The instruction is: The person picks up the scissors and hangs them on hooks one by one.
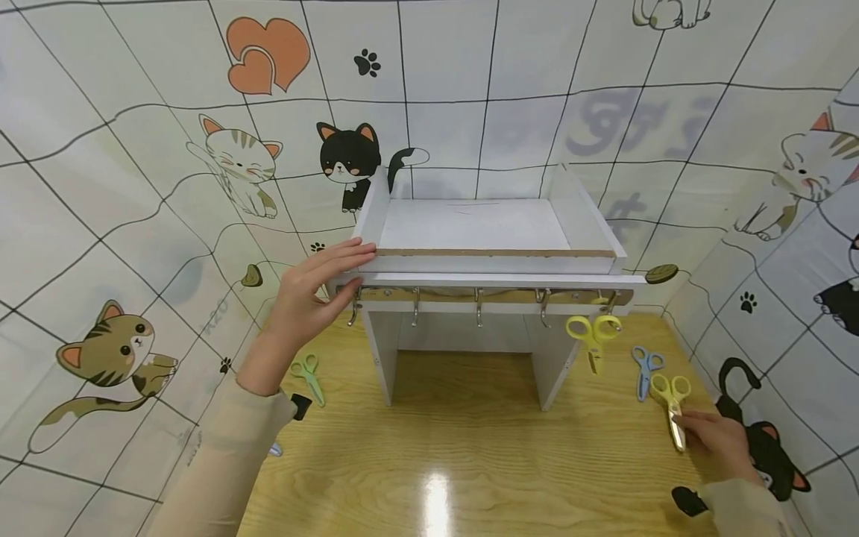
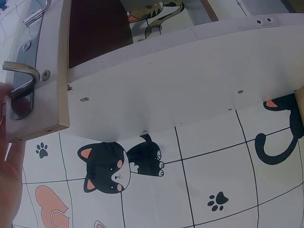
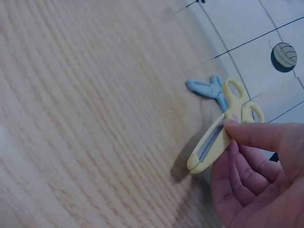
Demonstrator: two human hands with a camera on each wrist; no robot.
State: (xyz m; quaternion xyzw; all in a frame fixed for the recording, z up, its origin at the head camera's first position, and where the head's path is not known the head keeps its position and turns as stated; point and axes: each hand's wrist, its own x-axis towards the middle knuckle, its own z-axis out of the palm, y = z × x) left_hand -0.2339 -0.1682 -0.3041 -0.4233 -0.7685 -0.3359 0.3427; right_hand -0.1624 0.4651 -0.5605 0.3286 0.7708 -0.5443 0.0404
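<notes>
Yellow scissors [image 3: 217, 146] are pinched by the person's R grip [image 1: 721, 444] at the blade end, just below the pivot, thumb on top & fingers underneath. Judging by the offset shadow, the tip looks slightly raised off the counter [image 1: 463, 440]; whether the handles are in contact can't be told. Pos.: R side of the counter, just to the near side of the blue scissors [image 1: 644, 369], well R of the white shelf [image 1: 496, 265]. The L grip [image 1: 312, 287] is spread, w/ fairly straight fingers laid on the shelf's L front corner & the thumb at the front edge by the leftmost hook [image 1: 353, 309].

For a good lift, the pinch should be firm & approx. at the pivot, so the blades aren't let swing apart, & both handle loops should be left uncovered. The blue pair should be cleared w/o being dragged. Only a steadying touch seems needed from the L, as the shelf could be shifted by a hard push.

Looks: pale yellow plastic, 2 loops pointed to the far side, blades closed or nearly so, grey strip seen betw. yellow blade covers, tips rounded. A similar yellow pair [image 1: 594, 341] is hung, tip down, on the R-most hook [image 1: 612, 300].
</notes>
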